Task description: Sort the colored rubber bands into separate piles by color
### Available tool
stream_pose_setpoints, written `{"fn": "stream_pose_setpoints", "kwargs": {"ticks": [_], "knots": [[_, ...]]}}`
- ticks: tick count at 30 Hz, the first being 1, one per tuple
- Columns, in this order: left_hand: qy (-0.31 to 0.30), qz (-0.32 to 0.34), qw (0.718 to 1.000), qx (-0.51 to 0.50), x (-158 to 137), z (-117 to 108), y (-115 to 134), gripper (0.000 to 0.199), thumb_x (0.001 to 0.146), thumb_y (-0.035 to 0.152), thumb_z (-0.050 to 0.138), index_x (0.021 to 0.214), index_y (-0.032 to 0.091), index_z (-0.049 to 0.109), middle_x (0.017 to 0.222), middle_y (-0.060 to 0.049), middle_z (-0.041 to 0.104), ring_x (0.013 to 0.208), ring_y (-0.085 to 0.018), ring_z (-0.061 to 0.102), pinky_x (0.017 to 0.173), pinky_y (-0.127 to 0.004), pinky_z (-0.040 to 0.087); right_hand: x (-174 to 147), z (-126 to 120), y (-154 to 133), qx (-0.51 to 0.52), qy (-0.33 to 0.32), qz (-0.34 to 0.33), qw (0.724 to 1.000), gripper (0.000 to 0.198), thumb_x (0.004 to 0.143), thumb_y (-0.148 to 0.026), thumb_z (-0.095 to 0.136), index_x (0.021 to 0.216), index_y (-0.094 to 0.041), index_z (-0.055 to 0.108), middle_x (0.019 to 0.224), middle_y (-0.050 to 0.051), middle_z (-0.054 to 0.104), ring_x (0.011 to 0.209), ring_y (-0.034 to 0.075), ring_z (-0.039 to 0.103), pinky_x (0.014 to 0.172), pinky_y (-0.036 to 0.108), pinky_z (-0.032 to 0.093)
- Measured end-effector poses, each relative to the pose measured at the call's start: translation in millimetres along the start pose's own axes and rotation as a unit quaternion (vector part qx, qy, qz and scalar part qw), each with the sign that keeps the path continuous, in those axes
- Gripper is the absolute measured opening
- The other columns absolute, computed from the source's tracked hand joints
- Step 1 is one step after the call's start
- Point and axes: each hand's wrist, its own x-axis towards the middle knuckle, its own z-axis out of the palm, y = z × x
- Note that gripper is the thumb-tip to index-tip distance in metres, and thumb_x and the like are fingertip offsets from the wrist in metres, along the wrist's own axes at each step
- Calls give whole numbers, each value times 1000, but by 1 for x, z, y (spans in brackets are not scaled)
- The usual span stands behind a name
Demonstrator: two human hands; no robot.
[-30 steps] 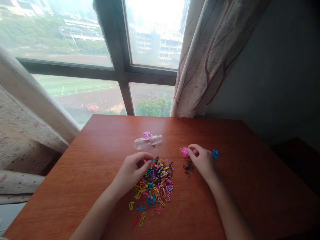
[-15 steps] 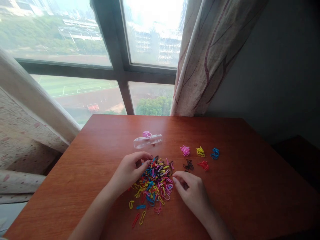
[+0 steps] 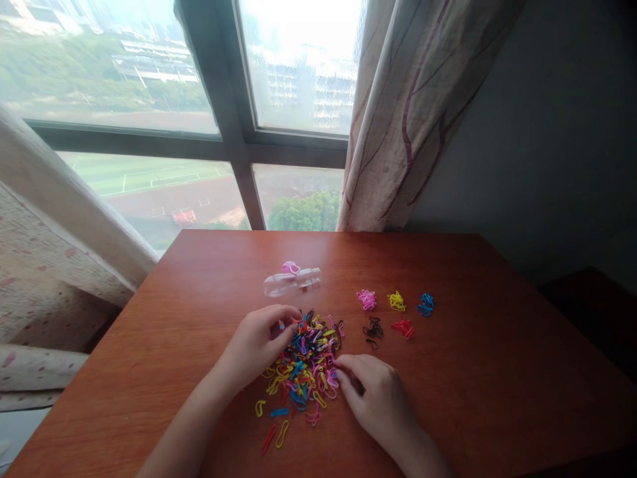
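One head-worn camera looked forward and down across the table [image 3: 488, 378], with the left hand [image 3: 259, 342] and right hand [image 3: 374, 390] at close range and the window [image 3: 233, 136] beyond.

There is 1 table [image 3: 149, 372], with 2 hands over it: 1 left hand [image 3: 259, 342] and 1 right hand [image 3: 375, 392]. On it lies 1 large mixed heap [image 3: 311, 362] of small bands in 5 colours, too tangled to count singly. Near its lower edge, 4 loose bands lie apart: 2 yellow [image 3: 282, 433], 1 blue [image 3: 279, 412] and 1 red [image 3: 269, 439]. There are 5 small piles, 1 per colour: 1 pink pile [image 3: 367, 299], 1 yellow pile [image 3: 397, 301], 1 blue pile [image 3: 425, 304], 1 black pile [image 3: 373, 327] and 1 red pile [image 3: 403, 328]. There is 1 clear container [image 3: 286, 285] and 1 pink piece [image 3: 289, 267].
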Motion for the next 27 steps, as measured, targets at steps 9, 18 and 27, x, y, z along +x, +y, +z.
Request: {"fn": "stream_pose_setpoints", "kwargs": {"ticks": [9,18,27], "knots": [[-56,50,993,94,-1,5,9,12,87,23,60,93,22,71,91,-4,68,82,-20,64,73,-26,48,-1,-1,-2,42,10,-3,999,16,92,-18,56,92,-23,72,81,2,74,69,17,67,67,25,50],[-49,39,988,141,-1,12,8,15,91,23,55,90,22,70,93,-4,68,81,-19,66,71,-25,46,-1,-3,-3,62,42,18,997,15,92,-18,55,90,-21,70,77,2,72,66,16,67,63,25,48],[-69,20,985,157,-1,9,8,14,90,26,58,94,23,71,96,-5,68,85,-22,67,73,-28,47,-1,-3,-3,60,43,16,997,15,92,-18,55,90,-22,69,78,1,72,67,16,66,64,25,46]]}}
